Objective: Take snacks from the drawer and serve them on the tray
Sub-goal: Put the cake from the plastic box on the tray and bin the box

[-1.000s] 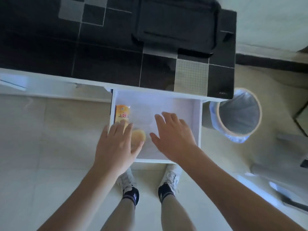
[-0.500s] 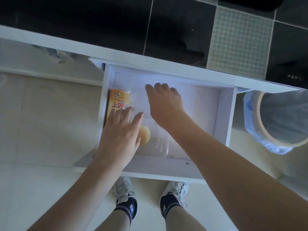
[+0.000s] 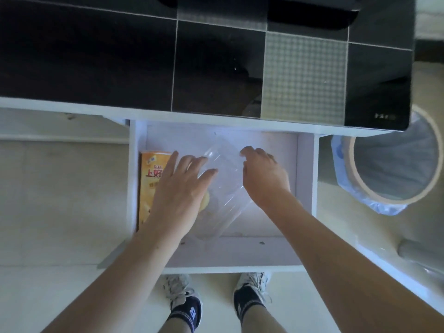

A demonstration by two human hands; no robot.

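Pinching the far edge of the clear plastic clamshell box with your right hand, you are tipping it up off the floor of the white drawer, likely to free it. Your left hand is resting flat, fingers straight, against its left side to steady it over the pale round pastry inside. Just left, the orange cardboard snack box is lying against the drawer's left wall. Far across the dark tiled countertop, the black tray is waiting.
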